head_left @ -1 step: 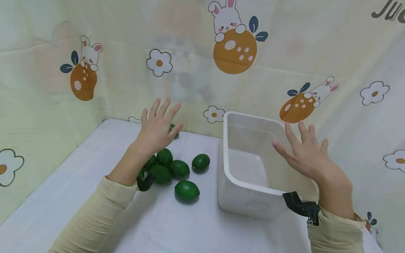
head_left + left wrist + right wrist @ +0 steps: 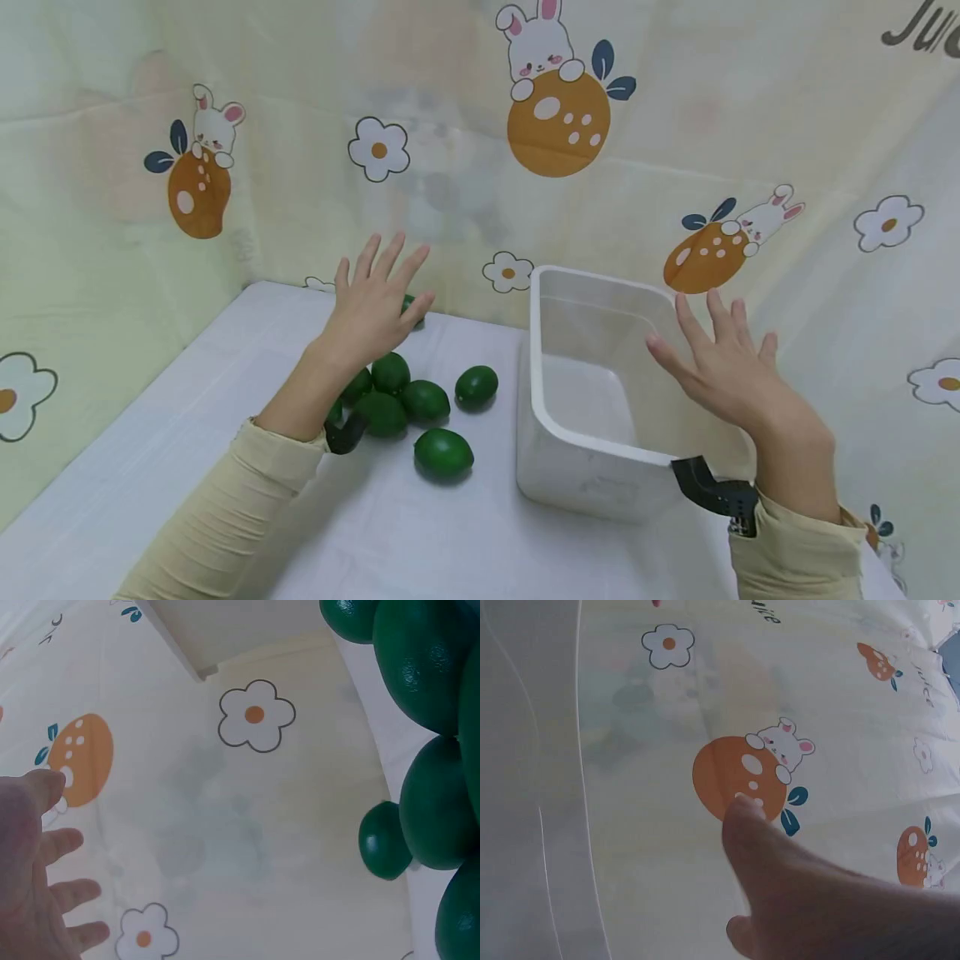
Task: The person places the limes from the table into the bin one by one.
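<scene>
My left hand (image 2: 371, 308) hovers over the left part of the table with its fingers spread, holding nothing. Below and around it lie several dark green fruits that look like limes or lemons; a near one (image 2: 443, 454) and one farther right (image 2: 476, 387) lie apart from the cluster (image 2: 382, 412). Another fruit (image 2: 411, 310) is partly hidden behind the left thumb. Over the right side of a white plastic bin (image 2: 536, 367), my right hand (image 2: 723, 367) is raised, fingers spread and holding nothing. Inside, the visible bin floor is bare.
A white cloth covers the table (image 2: 420, 542). Close behind it hangs a curtain (image 2: 442, 200) printed with rabbits, fruit and flowers, which also runs along both sides. Black straps sit at both wrists, the right one (image 2: 712, 492) overlapping the bin's near rim in view.
</scene>
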Demonstrator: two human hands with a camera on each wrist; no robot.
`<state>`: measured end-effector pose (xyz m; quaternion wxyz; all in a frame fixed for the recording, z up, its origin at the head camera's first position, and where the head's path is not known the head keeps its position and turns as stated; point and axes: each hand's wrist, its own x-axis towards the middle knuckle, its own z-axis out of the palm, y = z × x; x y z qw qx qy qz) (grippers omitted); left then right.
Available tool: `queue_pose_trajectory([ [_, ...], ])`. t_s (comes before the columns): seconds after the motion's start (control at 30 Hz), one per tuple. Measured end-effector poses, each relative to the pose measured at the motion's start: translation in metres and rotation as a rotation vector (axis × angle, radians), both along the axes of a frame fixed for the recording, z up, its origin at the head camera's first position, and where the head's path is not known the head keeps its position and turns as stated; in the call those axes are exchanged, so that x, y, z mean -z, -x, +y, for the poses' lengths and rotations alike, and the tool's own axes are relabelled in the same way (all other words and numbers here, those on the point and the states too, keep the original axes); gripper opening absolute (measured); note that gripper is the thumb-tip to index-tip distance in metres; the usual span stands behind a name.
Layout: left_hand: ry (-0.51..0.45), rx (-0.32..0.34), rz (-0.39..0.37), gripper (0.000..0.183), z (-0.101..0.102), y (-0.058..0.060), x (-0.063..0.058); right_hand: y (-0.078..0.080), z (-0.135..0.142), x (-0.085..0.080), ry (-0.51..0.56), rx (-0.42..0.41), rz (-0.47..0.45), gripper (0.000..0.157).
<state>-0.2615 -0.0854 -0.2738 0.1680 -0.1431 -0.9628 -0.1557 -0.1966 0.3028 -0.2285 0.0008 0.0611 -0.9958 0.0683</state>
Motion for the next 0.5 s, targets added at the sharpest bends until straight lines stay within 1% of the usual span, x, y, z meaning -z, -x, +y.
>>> queue_pose_trajectory([
  [0.13, -0.024, -0.003, -0.007, 0.061, -0.005, 0.003, 0.004, 0.004, 0.001, 0.003, 0.022, -0.022, -0.026, 0.085],
  [0.27, -0.050, -0.008, -0.038, 0.061, -0.011, 0.005, 0.014, 0.002, 0.014, 0.009, 0.101, -0.067, -0.072, 0.084],
  [0.37, -0.062, -0.007, -0.058, 0.061, -0.015, 0.007, 0.018, -0.001, 0.032, 0.012, 0.162, -0.077, -0.110, 0.085],
  [0.5, -0.087, -0.002, -0.088, 0.062, -0.020, 0.013, 0.019, -0.005, 0.069, 0.018, 0.188, -0.080, -0.175, 0.086],
])
